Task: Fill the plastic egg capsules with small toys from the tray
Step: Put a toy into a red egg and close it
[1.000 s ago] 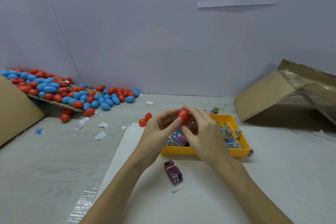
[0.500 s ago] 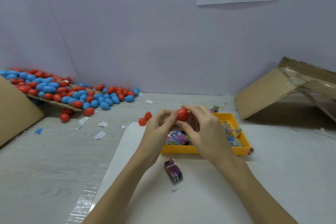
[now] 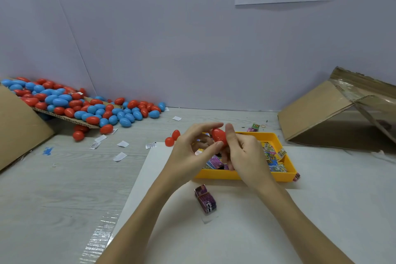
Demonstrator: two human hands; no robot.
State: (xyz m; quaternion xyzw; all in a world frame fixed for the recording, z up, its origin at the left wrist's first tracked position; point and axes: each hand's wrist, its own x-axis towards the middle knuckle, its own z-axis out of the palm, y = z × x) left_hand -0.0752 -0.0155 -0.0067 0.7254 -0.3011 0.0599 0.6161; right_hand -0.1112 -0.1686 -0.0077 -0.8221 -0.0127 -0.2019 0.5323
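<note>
A red egg capsule (image 3: 219,136) is held above the yellow tray (image 3: 246,176), pinched between the fingers of my left hand (image 3: 192,152) and my right hand (image 3: 244,156). Both hands meet over the tray's left half and hide part of its contents. The tray holds several small toys in colourful wrappers (image 3: 272,156). One purple wrapped toy (image 3: 205,199) lies on the white sheet in front of the tray. Two red capsule halves (image 3: 172,138) sit just left of the tray.
A big heap of red and blue egg capsules (image 3: 85,107) spills over a cardboard flap at the back left. Paper scraps (image 3: 120,150) dot the grey table. A tilted cardboard box (image 3: 334,113) stands at the right. Two stray toys (image 3: 254,127) lie behind the tray.
My fingers have shifted on the red capsule: the left thumb now arches over it and the right fingers press it from the right. The view has dipped slightly.
</note>
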